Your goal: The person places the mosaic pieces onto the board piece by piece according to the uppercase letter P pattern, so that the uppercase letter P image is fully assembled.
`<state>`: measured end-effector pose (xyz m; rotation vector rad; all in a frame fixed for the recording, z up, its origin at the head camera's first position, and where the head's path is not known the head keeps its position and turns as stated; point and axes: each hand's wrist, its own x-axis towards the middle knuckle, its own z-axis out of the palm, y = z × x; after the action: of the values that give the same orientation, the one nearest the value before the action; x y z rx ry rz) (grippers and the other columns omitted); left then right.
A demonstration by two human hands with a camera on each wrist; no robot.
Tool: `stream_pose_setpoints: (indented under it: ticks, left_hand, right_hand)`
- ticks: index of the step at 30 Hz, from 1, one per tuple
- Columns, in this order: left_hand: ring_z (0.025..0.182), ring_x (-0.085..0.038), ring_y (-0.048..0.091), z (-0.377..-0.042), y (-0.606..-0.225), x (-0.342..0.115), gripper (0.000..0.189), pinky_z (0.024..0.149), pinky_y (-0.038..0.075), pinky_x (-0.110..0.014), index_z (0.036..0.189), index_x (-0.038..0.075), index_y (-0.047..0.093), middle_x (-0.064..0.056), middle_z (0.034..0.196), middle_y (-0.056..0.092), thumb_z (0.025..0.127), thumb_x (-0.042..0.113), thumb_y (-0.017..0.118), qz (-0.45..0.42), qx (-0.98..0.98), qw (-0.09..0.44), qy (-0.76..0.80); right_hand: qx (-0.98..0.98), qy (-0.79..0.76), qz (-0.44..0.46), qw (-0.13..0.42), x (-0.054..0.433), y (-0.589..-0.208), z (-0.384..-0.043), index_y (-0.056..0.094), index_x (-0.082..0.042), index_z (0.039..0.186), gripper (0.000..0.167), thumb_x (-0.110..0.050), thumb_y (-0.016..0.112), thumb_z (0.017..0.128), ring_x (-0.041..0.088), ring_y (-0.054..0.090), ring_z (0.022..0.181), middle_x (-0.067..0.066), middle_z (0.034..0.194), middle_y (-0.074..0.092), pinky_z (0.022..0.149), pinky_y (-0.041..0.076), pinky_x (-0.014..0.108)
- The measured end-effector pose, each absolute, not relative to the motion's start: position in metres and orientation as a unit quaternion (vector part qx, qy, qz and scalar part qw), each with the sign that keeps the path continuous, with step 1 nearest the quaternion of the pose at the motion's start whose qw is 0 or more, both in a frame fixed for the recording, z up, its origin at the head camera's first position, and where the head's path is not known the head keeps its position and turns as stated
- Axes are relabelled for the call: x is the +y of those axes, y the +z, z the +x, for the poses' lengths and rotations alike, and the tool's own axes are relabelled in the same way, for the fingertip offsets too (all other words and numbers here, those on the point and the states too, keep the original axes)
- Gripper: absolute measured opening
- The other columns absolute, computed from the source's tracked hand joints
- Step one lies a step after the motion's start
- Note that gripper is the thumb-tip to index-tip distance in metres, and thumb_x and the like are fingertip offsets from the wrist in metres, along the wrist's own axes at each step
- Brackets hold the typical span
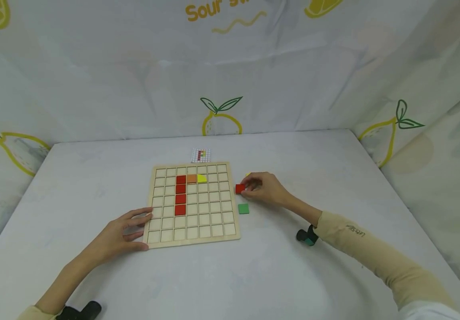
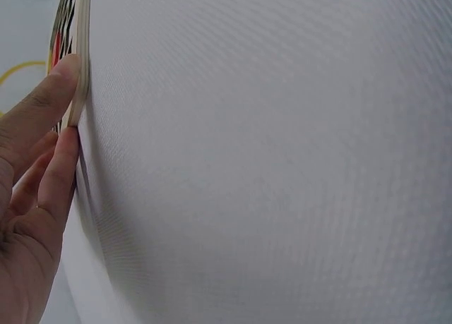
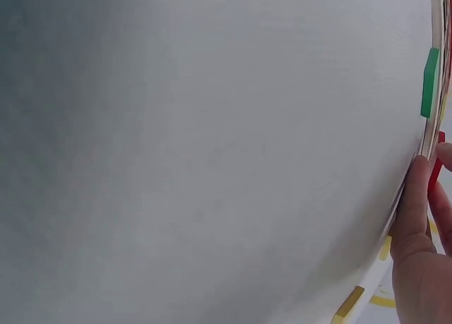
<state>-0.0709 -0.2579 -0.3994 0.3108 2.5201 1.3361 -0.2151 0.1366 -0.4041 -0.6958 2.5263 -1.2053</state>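
"What was the biggest thing by your fingers?"

"The white table, all around them. Next came the wooden board, at the fingertips of my left hand. Those fingers were spread apart with their tips on its edge, I think so it would not slide."

"What was past that?"

"A little picture card, far beyond my left fingers, on the board's other side. I guess it lay there so I could peek at it."

"And your right hand?"

"It pinched a red tile, just outside the board. I held one side, maybe so the other stuck out free. A green tile lay nearer me than those fingers, probably easy to grab."

"What was hard to see?"

"My other right fingers were partly hidden. The card's squares were too tiny to count. I couldn't tell if the red tile touched the table. A yellow piece poked out just past my right fingers, mostly covered, so its shape was a mystery."
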Motion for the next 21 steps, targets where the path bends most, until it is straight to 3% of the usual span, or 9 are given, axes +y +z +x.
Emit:
stream_pose_setpoints:
  ticks: [6,13,21]
  left_hand:
    - [0.125,-0.044,0.043,-0.071,-0.400,-0.260,0.076,0.088,0.056,-0.023,0.133,-0.010,0.050,-0.019,0.149,0.034,0.068,0.011,0.084,0.109,0.864,0.136,0.472]
    - [0.125,-0.043,0.045,-0.071,-0.399,-0.257,0.075,0.087,0.057,-0.024,0.133,-0.010,0.050,-0.019,0.149,0.034,0.068,0.009,0.084,0.109,0.872,0.136,0.457]
    - [0.125,-0.043,0.045,-0.071,-0.398,-0.257,0.075,0.087,0.057,-0.026,0.132,-0.010,0.050,-0.021,0.148,0.034,0.069,0.009,0.084,0.118,0.875,0.130,0.452]
  right_hand:
    - [0.857,-0.439,-0.227,0.145,0.141,-0.405,-0.215,0.069,-0.001,0.110,0.029,-0.011,0.075,0.083,0.016,0.060,0.078,0.004,0.087,0.067,0.073,0.049,0.022]
    - [0.841,-0.477,-0.183,0.179,0.148,-0.400,-0.215,0.068,-0.001,0.115,0.033,-0.012,0.074,0.085,0.020,0.062,0.095,0.012,0.114,0.066,0.082,0.056,0.021]
    - [0.823,-0.515,-0.095,0.219,0.157,-0.387,-0.213,0.064,0.000,0.123,0.041,-0.011,0.074,0.085,0.027,0.050,0.113,0.018,0.125,0.059,0.088,0.053,0.022]
